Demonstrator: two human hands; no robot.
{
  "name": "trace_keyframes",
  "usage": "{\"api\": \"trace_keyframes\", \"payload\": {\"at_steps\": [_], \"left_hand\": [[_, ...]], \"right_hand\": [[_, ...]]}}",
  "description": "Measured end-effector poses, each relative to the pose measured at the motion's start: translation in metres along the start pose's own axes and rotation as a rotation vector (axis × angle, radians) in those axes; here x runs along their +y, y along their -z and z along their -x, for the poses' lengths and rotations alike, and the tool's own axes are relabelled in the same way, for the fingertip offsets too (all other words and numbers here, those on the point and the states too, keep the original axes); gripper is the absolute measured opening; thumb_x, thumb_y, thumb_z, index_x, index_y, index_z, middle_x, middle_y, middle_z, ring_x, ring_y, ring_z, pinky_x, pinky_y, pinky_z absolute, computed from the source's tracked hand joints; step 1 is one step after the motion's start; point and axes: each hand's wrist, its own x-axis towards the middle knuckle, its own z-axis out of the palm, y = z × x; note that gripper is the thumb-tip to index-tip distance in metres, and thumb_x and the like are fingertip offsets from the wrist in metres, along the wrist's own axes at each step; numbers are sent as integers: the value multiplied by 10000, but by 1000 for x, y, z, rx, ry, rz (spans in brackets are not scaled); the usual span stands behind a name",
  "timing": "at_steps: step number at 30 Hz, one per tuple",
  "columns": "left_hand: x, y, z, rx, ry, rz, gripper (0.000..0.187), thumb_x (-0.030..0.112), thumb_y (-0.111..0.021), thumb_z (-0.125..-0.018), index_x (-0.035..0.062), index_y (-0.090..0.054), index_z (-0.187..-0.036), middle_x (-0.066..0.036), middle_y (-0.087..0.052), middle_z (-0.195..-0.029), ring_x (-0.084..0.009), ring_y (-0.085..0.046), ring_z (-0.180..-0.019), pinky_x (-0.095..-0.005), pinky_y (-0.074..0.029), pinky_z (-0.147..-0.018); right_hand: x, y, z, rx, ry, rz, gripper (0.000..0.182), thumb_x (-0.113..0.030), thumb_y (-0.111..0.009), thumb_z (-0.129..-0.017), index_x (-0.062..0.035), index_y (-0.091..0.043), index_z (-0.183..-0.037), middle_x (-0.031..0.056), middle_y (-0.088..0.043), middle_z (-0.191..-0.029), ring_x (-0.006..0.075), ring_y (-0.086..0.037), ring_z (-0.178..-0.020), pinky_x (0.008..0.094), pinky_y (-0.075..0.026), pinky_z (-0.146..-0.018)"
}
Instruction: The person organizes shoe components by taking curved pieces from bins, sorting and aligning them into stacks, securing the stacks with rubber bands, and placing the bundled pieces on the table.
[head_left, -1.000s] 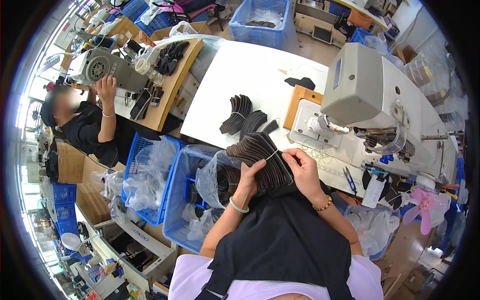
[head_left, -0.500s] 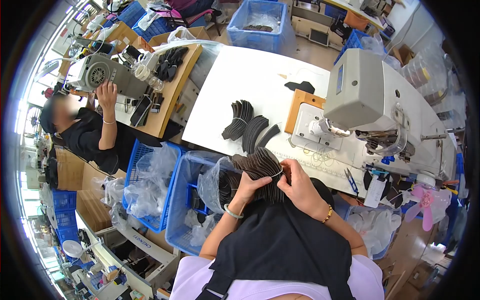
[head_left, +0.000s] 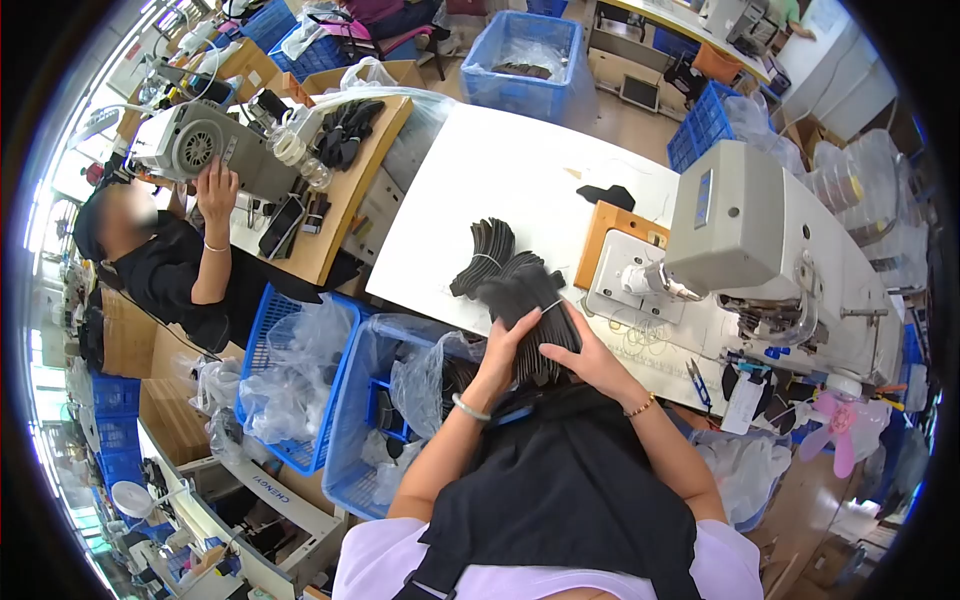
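Observation:
My left hand (head_left: 508, 348) and my right hand (head_left: 594, 358) grip a thick bundle of black fabric pieces (head_left: 522, 292) from both sides, at the front edge of the white table (head_left: 420, 230). A pale band crosses the bundle near my right fingers. My left thumb presses on its near face, and my right thumb points inward across the layers. Just beyond it on the table lies another banded bundle of black pieces (head_left: 484, 256). A curved black stack (head_left: 524, 262) beside that is partly hidden by the held bundle.
A sewing machine (head_left: 735, 220) stands at the right of the table, with blue snips (head_left: 698, 384) near the front edge. Blue crates (head_left: 345, 465) with plastic bags sit at my left. A co-worker (head_left: 170, 265) sits at another machine (head_left: 205, 145) on the left.
The bundle has moved forward over the table edge and now partly covers the curved stack. My right hand has gone from pinching at the band to holding the bundle's side.

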Motion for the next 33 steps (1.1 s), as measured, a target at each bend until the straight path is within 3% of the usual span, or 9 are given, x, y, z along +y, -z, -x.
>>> {"api": "trace_keyframes", "payload": {"at_steps": [3, 5, 9, 13, 15, 18, 22, 28, 33], "left_hand": [[17, -1, -59, -56, -170, -382, 503, 295, -618, -854, -69, -462, -1164, -114, -575, -993, -151, -571, -896, -266, -478, -759], [47, 3, -99, -57, -275, -914, 614, 405, -624, -830, -103, -460, -1133, -186, -532, -953, -270, -520, -881, -332, -427, -797], [73, 17, -110, 203, -648, -738, 541, 347, -626, -830, -108, -527, -1105, -234, -517, -1032, -311, -536, -935, -357, -425, -856], [64, 78, -114, 317, -551, -1177, 555, 318, -663, -809, -99, -536, -1153, -227, -578, -1041, -281, -568, -1004, -320, -453, -869], [53, 98, -121, 319, -385, -1315, 611, 359, -690, -767, -100, -547, -1143, -262, -554, -1123, -331, -535, -1089, -342, -423, -921], [51, 103, -137, 254, -270, -1351, 733, 425, -710, -721, -141, -520, -1145, -295, -575, -1080, -338, -580, -1024, -344, -460, -857], [67, 85, -157, 91, -52, -1364, 796, 468, -736, -670, -158, -521, -1112, -289, -611, -990, -306, -641, -884, -328, -509, -733], [46, 97, -158, 45, -62, -1383, 597, 381, -757, -673, -111, -573, -957, -185, -647, -823, -235, -647, -706, -307, -517, -652], [64, 110, -125, 120, 103, -936, 469, 291, -719, -728, -97, -583, -953, -160, -648, -859, -183, -638, -730, -282, -516, -634]], "right_hand": [[42, 7, -50, 32, -20, -600, 687, -112, -634, -848, -24, -233, -1399, 140, -495, -1224, 171, -529, -1063, 294, -473, -855], [46, 21, -94, 121, -15, -838, 596, -13, -566, -859, -49, -253, -1364, 125, -529, -1180, 218, -560, -1031, 382, -506, -856], [32, 42, -184, 272, 145, -799, 459, -35, -572, -855, -67, -353, -1257, 113, -549, -1102, 221, -589, -952, 431, -548, -769], [71, 52, -239, 386, -83, -541, 523, -187, -661, -817, -44, -372, -1229, 117, -555, -1087, 235, -589, -928, 422, -509, -788], [108, 47, -250, 793, -88, 473, 532, -265, -639, -829, -2, -391, -1219, 144, -545, -1121, 298, -574, -954, 373, -468, -851], [114, 38, -193, 666, 38, 265, 422, -350, -592, -849, 21, -517, -1036, 204, -564, -1078, 292, -575, -990, 340, -463, -809], [111, 15, -119, 134, -496, 172, 349, -354, -583, -854, -7, -566, -821, 159, -622, -740, 294, -629, -757, 378, -481, -662], [129, -8, -111, 203, -258, 502, 426, -399, -573, -851, 16, -493, -906, 186, -608, -832, 357, -603, -796, 420, -477, -683], [149, -6, -126, 289, -35, 537, 390, -320, -596, -840, 23, -454, -961, 203, -517, -960, 363, -546, -848, 422, -465, -721]]}}
